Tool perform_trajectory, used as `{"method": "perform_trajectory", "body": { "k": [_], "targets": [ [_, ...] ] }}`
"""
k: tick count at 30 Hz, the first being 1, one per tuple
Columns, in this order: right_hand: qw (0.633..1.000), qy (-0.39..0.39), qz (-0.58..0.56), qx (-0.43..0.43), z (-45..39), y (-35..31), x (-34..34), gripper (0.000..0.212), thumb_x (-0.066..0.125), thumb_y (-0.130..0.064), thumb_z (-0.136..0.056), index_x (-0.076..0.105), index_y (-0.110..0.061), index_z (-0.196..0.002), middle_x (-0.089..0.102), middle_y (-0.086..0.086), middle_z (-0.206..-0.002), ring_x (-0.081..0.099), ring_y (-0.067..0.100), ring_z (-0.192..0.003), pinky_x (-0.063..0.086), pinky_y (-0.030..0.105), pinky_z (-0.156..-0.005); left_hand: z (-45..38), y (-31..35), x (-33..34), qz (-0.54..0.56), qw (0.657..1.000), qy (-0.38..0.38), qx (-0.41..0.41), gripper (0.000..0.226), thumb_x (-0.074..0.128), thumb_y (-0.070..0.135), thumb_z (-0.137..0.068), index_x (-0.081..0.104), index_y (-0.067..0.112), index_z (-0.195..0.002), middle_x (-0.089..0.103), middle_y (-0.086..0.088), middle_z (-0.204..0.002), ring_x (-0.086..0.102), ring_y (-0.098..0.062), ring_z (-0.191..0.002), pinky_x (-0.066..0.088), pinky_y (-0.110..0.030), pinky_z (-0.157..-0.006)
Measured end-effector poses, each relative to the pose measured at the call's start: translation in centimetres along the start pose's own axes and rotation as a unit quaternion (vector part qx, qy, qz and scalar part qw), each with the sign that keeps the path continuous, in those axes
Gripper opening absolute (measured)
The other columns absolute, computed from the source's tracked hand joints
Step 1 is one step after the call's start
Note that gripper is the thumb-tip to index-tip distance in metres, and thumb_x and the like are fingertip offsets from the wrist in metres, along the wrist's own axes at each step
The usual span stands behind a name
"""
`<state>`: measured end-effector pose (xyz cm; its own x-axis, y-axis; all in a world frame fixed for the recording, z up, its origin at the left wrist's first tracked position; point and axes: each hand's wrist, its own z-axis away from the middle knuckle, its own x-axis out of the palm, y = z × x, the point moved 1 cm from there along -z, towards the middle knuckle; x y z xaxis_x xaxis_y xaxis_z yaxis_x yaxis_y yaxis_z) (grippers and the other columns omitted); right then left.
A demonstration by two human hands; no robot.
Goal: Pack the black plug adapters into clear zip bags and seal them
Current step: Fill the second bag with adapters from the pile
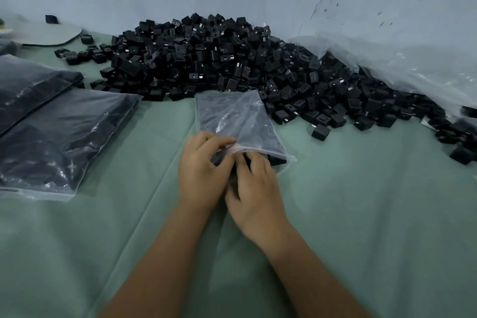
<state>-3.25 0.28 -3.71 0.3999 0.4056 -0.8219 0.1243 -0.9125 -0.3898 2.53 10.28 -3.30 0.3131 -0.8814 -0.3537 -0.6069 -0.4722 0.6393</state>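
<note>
A clear zip bag (232,119) filled with black plug adapters lies on the green cloth in the middle, its mouth toward me. My left hand (201,170) pinches the upper lip of the bag's mouth with thumb and fingers. My right hand (254,191) has its fingers at the mouth, pushing against black adapters there; the fingertips are hidden under the plastic. Behind the bag rises a big heap of loose black plug adapters (219,59) along the wall.
Two filled zip bags (64,137) lie at the left, a third one (28,80) behind them. Crumpled clear plastic sheeting (402,64) drapes over the heap's right end. A single adapter (320,132) lies loose near the bag. Green cloth (361,214) covers the table.
</note>
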Motion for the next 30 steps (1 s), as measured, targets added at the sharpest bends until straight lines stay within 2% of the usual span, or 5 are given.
{"method": "perform_trajectory", "body": {
  "k": [10, 15, 20, 25, 30],
  "targets": [
    [0.988, -0.073, -0.105, 0.090, 0.8, 0.2, -0.5, 0.066, 0.059, -0.035, -0.089, 0.032, -0.023, -0.148, 0.029, -0.003, -0.142, 0.020, 0.012, -0.135, 0.015, 0.028, -0.115, -0.5, -0.4, 0.0, 0.055, 0.993, -0.031, -0.102, 0.019, 0.076, 0.025, -0.082, 0.072, 0.021, -0.099, 0.061, 0.008, -0.095, 0.057, -0.009, -0.095, 0.043, -0.014, -0.083],
    [0.975, -0.100, -0.168, 0.109, 1.5, 0.5, -1.8, 0.061, 0.059, -0.036, -0.091, 0.036, -0.024, -0.147, 0.031, -0.012, -0.135, 0.020, 0.004, -0.129, 0.012, 0.020, -0.111, -0.8, -0.8, 0.1, 0.066, 0.986, -0.071, -0.132, 0.022, 0.074, 0.028, -0.084, 0.071, 0.025, -0.105, 0.060, 0.012, -0.106, 0.054, -0.013, -0.108, 0.042, -0.025, -0.096],
    [0.990, -0.139, 0.031, -0.021, 2.0, 1.2, -3.5, 0.064, 0.042, -0.045, -0.090, 0.036, -0.017, -0.147, 0.036, -0.004, -0.143, 0.024, 0.012, -0.134, 0.014, 0.024, -0.109, -0.9, -1.0, 0.3, 0.080, 0.981, -0.095, -0.151, 0.022, 0.073, 0.025, -0.086, 0.073, 0.018, -0.106, 0.063, 0.005, -0.117, 0.053, -0.015, -0.117, 0.041, -0.033, -0.104],
    [0.949, -0.103, 0.252, -0.157, 1.5, 2.5, -4.0, 0.056, 0.058, -0.033, -0.087, 0.054, -0.001, -0.133, 0.055, 0.011, -0.134, 0.053, 0.029, -0.121, 0.045, 0.037, -0.099, -0.8, -1.2, 0.4, 0.136, 0.966, -0.089, -0.199, 0.018, 0.070, 0.025, -0.089, 0.074, 0.019, -0.106, 0.062, 0.004, -0.122, 0.054, -0.016, -0.121, 0.044, -0.041, -0.105],
    [0.969, -0.104, 0.216, -0.061, 1.1, 1.4, -2.4, 0.058, 0.051, -0.031, -0.092, 0.044, 0.000, -0.140, 0.038, 0.008, -0.150, 0.037, 0.027, -0.136, 0.030, 0.038, -0.111, -0.7, -1.1, 0.4, 0.176, 0.955, -0.089, -0.223, 0.017, 0.067, 0.023, -0.090, 0.076, 0.017, -0.104, 0.067, 0.004, -0.116, 0.059, -0.022, -0.116, 0.048, -0.049, -0.099]
  ]
}}
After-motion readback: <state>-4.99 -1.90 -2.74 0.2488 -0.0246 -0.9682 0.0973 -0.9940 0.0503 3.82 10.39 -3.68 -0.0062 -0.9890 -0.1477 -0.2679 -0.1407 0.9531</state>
